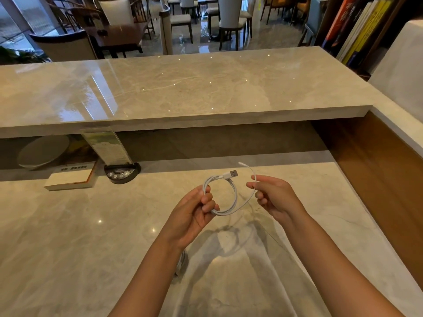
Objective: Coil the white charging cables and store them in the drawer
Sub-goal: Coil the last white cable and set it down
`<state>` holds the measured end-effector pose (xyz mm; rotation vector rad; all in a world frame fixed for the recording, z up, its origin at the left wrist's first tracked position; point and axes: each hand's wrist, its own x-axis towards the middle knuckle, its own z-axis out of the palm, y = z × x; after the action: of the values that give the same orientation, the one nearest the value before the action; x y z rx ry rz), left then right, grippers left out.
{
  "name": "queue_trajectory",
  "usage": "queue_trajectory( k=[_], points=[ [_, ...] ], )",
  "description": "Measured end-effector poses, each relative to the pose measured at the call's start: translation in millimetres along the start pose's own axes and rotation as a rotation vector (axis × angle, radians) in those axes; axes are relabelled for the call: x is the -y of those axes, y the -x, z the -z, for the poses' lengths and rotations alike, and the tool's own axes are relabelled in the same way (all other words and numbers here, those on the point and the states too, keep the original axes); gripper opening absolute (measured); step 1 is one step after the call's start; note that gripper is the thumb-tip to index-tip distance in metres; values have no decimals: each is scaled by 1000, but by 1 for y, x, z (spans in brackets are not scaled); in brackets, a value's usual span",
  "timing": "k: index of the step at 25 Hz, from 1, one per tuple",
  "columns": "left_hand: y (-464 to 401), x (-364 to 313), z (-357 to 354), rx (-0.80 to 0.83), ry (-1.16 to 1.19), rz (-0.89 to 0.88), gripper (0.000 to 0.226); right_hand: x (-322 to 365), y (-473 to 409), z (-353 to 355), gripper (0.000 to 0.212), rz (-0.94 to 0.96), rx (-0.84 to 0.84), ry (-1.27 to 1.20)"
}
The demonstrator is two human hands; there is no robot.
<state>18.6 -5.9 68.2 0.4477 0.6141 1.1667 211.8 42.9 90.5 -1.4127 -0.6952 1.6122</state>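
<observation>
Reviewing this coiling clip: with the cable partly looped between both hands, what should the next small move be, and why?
Probably the right hand should bring its short loose tail round onto the loop. The left hand already grips a coil of the white cable, the USB plug sticks out on top, and only a short end remains past the right fingers. No drawer is in view.

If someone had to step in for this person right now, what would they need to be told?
Left hand grips the coiled loops of the white cable above the marble counter.
Right hand pinches the loose tail near its small plug; the USB plug sticks out on top.
Done: most of this cable is looped.
Left: wind in the tail and put it in the drawer, which is not in view. Something white, perhaps another cable, lies under the left forearm.
</observation>
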Motion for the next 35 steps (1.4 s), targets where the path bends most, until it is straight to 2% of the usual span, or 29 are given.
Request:
queue_trajectory(
  k=[2,5,8,10,13,16,20,24,28,32,35],
  points=[
    [1,1,4,7,-20,21,28,3,0,-4,18,-34,26,-77],
    [4,0,3,-12,-56,30,9,4,-2,0,16,10,49,-61],
    [4,-2,1,-1,-30,37,12,1,0,9,23,178,146,371],
    [3,-3,2,2,-18,43,20,-3,0,15,25,225,249,546],
    [2,1,2,-7,53,79,25,-9,3,18,23,218,399,544],
    [2,6,-7,-51,69,110,7,-16,8,10,22,276,486,486],
    [2,8,-15,-100,43,100,10,-19,18,0,17,275,507,254],
    [-3,7,-11,-173,67,71,14,-26,24,0,53,423,437,330],
    [-5,8,-17,-164,31,80,15,-27,28,-3,36,527,398,343],
    [-7,14,-21,-149,26,86,16,-26,31,-9,24,652,286,396],
    [-8,12,-22,-149,11,74,13,-24,29,-6,22,626,182,349]
  ],
)
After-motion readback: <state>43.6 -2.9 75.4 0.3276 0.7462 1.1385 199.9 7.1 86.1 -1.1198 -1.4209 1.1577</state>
